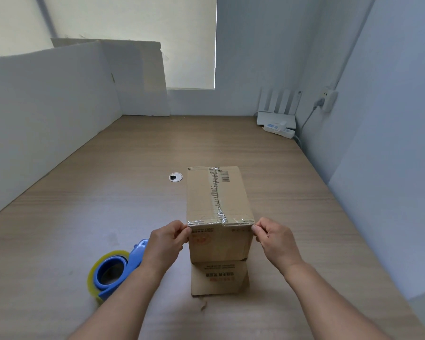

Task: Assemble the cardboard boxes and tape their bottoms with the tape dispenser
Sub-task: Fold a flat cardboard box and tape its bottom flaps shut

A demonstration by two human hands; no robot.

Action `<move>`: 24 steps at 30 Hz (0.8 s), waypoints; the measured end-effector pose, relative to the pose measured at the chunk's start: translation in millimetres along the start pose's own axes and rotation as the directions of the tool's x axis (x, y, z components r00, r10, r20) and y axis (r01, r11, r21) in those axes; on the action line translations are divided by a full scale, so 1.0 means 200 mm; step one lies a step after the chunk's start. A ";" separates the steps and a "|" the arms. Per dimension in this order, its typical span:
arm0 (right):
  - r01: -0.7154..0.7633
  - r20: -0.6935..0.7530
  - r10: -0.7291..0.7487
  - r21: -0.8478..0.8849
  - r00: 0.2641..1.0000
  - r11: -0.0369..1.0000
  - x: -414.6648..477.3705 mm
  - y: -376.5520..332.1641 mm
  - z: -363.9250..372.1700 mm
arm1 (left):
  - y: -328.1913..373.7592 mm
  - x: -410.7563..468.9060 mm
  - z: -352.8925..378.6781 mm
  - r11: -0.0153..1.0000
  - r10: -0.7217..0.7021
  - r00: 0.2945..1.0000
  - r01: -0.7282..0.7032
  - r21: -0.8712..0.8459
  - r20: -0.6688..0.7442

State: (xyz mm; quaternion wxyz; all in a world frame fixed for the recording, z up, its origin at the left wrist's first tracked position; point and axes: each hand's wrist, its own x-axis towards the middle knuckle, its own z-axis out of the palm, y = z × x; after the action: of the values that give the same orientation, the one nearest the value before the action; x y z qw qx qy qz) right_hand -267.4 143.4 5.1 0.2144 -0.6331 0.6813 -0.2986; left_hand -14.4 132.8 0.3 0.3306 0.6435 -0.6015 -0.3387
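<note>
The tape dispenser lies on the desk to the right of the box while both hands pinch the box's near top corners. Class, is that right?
No. The head view shows the tape dispenser lying on the desk to the left of the box. The left hand and right hand do pinch the box's near top corners.

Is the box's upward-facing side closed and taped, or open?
Closed and taped: clear tape covers the centre seam and near edge of the cardboard box.

tape dispenser (127,265) partly hidden, box (219,244) print illegible
</note>
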 end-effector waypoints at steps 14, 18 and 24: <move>-0.058 0.051 0.062 -0.077 0.997 0.995 -0.01 -0.07 -0.01 | -0.01 -0.04 0.04 0.972 -0.047 0.999 0.050 -0.228 0.017; -0.158 0.094 0.165 -0.078 0.982 0.984 0.02 -0.08 -0.01 | 0.00 -0.05 0.04 0.950 -0.056 0.997 0.071 -0.305 0.057; -0.245 0.111 0.237 0.065 0.965 0.967 0.06 -0.06 0.02 | 0.07 -0.10 0.07 0.977 -0.034 0.985 0.069 -0.204 0.171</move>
State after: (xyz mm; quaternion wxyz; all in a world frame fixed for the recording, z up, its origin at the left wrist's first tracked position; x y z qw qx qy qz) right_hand -256.5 131.4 11.6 0.3086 -0.5509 0.7292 -0.2638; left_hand -35.7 151.6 5.1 0.3362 0.5901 -0.5713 -0.4608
